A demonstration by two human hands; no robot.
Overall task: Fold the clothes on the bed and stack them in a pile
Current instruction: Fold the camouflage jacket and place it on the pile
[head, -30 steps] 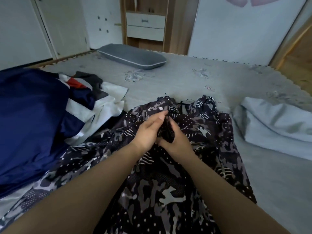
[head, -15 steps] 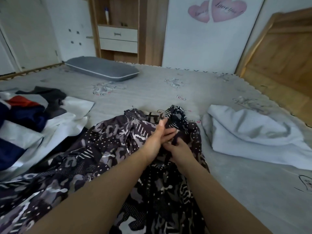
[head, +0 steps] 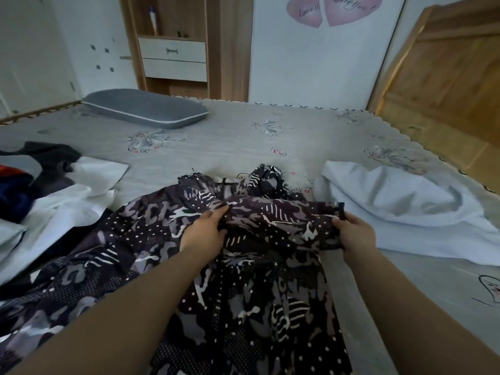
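Both bare forearms reach forward from the lower edge of the view, spread apart. The left hand lies knuckles-up, its fingers curled and pinching a fold of cloth. The right hand is closed in a fist-like grip on another bunch, thumb on top.

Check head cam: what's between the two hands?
A taut band of the patterned garment spans from left hand to right hand; nothing else shows there.

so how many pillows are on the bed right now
2: a grey pillow lies flat at the far left of the bed, and a white pillow sits at the right, beside the right hand. The left clothes heap could hide more.
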